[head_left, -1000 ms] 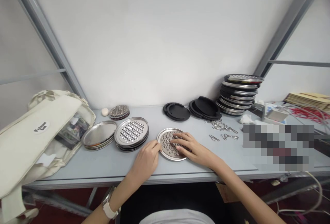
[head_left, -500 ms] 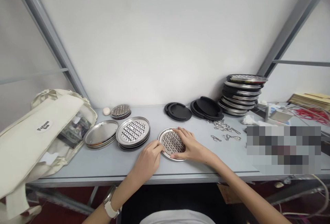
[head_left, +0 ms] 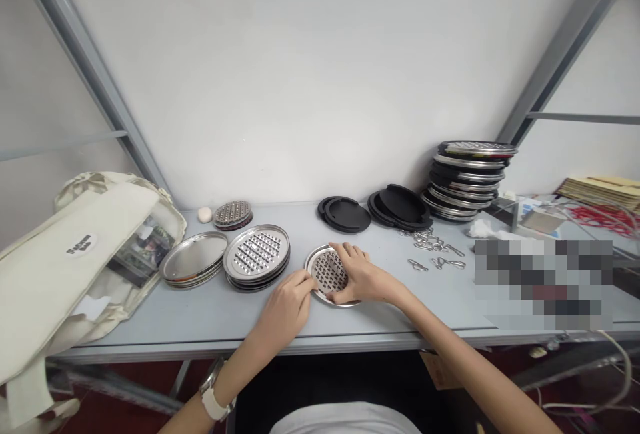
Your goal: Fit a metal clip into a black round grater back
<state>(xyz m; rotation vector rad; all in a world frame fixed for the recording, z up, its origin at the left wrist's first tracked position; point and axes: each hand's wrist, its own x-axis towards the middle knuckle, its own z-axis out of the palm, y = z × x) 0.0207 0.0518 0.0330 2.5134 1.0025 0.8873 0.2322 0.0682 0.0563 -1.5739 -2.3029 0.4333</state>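
Note:
A round metal grater plate (head_left: 326, 273) with a raised rim lies on the table before me, its punched teeth facing up. My right hand (head_left: 361, 274) covers its right side, with the fingers over the far rim and the thumb bent at the near edge. At the left rim, the bent fingers of my left hand (head_left: 290, 302) pinch the edge. Left of it, another toothed grater disc (head_left: 257, 252) tops a short stack. Plain round metal trays (head_left: 194, 257) are piled beside that stack. Small grater discs (head_left: 233, 213) sit behind them.
Black round plastic lids (head_left: 346, 214) and black bases (head_left: 404, 206) lie toward the wall. Small metal clips (head_left: 433, 242) are scattered near a tall stack of rimmed discs (head_left: 463, 184). A cream bag (head_left: 100, 247) stands on the left; cardboard pieces (head_left: 600, 189) and red cord (head_left: 603, 217) lie far right.
My right hand has shifted slightly left over the grater plate, its thumb now more bent. My left hand stays at the left rim. The view has moved slightly.

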